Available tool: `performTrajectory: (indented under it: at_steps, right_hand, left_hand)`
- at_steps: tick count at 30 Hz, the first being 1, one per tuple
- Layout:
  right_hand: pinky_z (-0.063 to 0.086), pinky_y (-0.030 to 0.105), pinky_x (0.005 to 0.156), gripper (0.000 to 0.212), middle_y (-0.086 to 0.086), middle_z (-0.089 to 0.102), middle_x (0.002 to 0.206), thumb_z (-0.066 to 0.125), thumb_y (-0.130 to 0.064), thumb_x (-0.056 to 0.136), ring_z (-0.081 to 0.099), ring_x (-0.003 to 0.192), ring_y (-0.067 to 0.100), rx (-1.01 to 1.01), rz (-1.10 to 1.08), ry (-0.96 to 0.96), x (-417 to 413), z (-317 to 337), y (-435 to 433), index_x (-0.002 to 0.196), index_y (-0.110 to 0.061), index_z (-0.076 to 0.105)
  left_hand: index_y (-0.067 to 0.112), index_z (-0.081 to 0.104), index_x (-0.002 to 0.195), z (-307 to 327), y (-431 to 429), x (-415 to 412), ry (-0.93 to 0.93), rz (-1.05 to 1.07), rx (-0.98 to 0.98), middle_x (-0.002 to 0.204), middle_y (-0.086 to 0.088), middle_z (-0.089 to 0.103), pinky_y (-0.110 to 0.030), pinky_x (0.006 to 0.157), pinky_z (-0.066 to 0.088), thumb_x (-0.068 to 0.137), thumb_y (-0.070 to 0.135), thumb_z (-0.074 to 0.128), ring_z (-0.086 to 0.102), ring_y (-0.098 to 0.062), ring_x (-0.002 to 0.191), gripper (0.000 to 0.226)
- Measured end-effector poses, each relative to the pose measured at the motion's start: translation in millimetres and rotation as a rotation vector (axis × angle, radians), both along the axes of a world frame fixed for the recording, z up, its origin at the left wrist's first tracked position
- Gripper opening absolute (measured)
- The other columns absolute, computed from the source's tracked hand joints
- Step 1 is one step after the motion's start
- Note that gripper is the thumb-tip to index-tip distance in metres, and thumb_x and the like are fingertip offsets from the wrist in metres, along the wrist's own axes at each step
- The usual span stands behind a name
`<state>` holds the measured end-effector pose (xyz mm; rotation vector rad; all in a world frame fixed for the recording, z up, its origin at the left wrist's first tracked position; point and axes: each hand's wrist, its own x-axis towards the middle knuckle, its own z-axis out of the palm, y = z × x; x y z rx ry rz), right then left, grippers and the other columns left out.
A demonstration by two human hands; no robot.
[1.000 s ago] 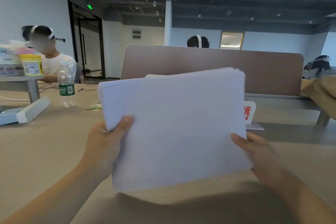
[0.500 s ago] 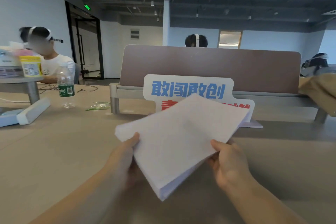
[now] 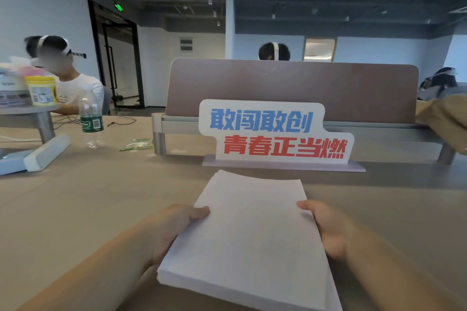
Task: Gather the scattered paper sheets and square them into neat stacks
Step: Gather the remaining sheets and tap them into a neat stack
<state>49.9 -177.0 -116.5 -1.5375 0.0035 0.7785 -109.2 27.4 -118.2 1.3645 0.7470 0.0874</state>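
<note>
White paper stack (image 3: 252, 235) gripped at both side edges by left hand (image 3: 174, 227) and right hand (image 3: 328, 230), laid flat on tan table (image 3: 88, 204); slogan sign (image 3: 273, 131) just beyond far edge.

- Left hand (image 3: 174, 227) grips the left edge of the paper stack (image 3: 252, 232), thumb on top.
- Right hand (image 3: 328, 227) clasps the right edge, thumb on top.
- Both bare forearms reach forward, angled inward.

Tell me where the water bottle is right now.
In the head view the water bottle stands upright on the table at far left, beyond the paper stack, with a green wrapper to its right and a white box to its left.
</note>
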Motion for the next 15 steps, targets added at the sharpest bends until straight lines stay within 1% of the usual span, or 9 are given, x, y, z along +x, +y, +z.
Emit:
performTrajectory:
  at_steps: [2,5,6,8,9,10,11,13,15]
  right_hand:
    - [0.050,0.037,0.062,0.024,0.020,0.070,0.089,0.046,-0.012,0.096,0.064,0.076,0.033,-0.022,0.033,-0.021,0,2,-3,0.104,0.003,0.063]
    - [0.049,0.033,0.060,0.016,0.020,0.068,0.086,0.048,-0.004,0.092,0.062,0.070,0.032,-0.112,0.027,-0.126,-1,5,-4,0.093,0.004,0.063]
    - [0.048,0.031,0.060,0.014,0.020,0.065,0.086,0.048,-0.001,0.090,0.060,0.069,0.031,-0.166,0.023,-0.185,-3,4,-4,0.090,0.005,0.062]
    - [0.045,0.031,0.063,0.012,0.019,0.061,0.086,0.048,0.002,0.087,0.057,0.071,0.029,-0.251,0.033,-0.301,-7,0,-2,0.091,0.006,0.059]
    - [0.045,0.030,0.063,0.010,0.018,0.062,0.085,0.048,0.002,0.088,0.058,0.071,0.029,-0.255,0.035,-0.343,-10,-1,-1,0.091,0.004,0.058]
    - [0.048,0.030,0.062,0.010,0.016,0.065,0.085,0.048,0.000,0.090,0.061,0.071,0.028,-0.234,0.045,-0.384,-13,1,-1,0.091,0.000,0.058]
    - [0.049,0.029,0.059,0.011,0.012,0.068,0.084,0.049,-0.004,0.092,0.063,0.070,0.028,-0.204,0.051,-0.429,-17,6,-1,0.090,-0.007,0.059]
    - [0.050,0.029,0.059,0.013,0.004,0.070,0.085,0.049,-0.011,0.094,0.066,0.074,0.023,-0.153,0.028,-0.584,-19,18,-2,0.090,-0.015,0.061]
    - [0.055,0.037,0.073,0.016,0.002,0.070,0.094,0.050,-0.014,0.095,0.067,0.084,0.023,-0.053,-0.044,-0.734,-18,27,-3,0.102,-0.017,0.063]
  left_hand:
    - [-0.006,0.069,0.099,4,-3,3,0.029,0.027,0.077,0.083,-0.019,0.075,-0.035,0.070,0.052,0.089,0.015,0.061,0.071,-0.030,0.071,0.025]
    - [-0.004,0.064,0.080,6,-4,3,0.040,0.048,0.187,0.062,-0.014,0.070,-0.025,0.056,0.050,0.086,0.004,0.062,0.066,-0.024,0.053,0.010]
    - [-0.003,0.063,0.077,3,-3,3,0.072,0.043,0.223,0.066,-0.015,0.068,-0.027,0.059,0.050,0.084,0.002,0.062,0.065,-0.027,0.058,0.009]
    - [-0.004,0.067,0.081,1,-6,0,0.129,0.024,0.227,0.081,-0.017,0.069,-0.034,0.076,0.054,0.084,0.005,0.064,0.066,-0.030,0.074,0.009]
    - [-0.003,0.068,0.083,1,-9,-1,0.134,0.013,0.258,0.082,-0.017,0.070,-0.033,0.080,0.055,0.086,0.007,0.063,0.067,-0.030,0.076,0.011]
    - [0.000,0.068,0.085,2,-12,-2,0.125,-0.017,0.317,0.082,-0.014,0.071,-0.029,0.077,0.056,0.088,0.009,0.060,0.068,-0.027,0.075,0.013]
    - [0.003,0.068,0.087,2,-14,-1,0.096,-0.038,0.395,0.082,-0.011,0.071,-0.026,0.073,0.056,0.091,0.011,0.057,0.069,-0.024,0.075,0.015]
    - [0.008,0.068,0.095,11,-23,0,-0.014,-0.037,0.476,0.087,-0.008,0.074,-0.030,0.073,0.056,0.094,0.013,0.049,0.071,-0.023,0.079,0.019]
    - [0.012,0.067,0.095,19,-29,-4,-0.199,-0.017,0.487,0.082,0.000,0.076,-0.028,0.067,0.057,0.097,0.013,0.044,0.072,-0.017,0.073,0.023]
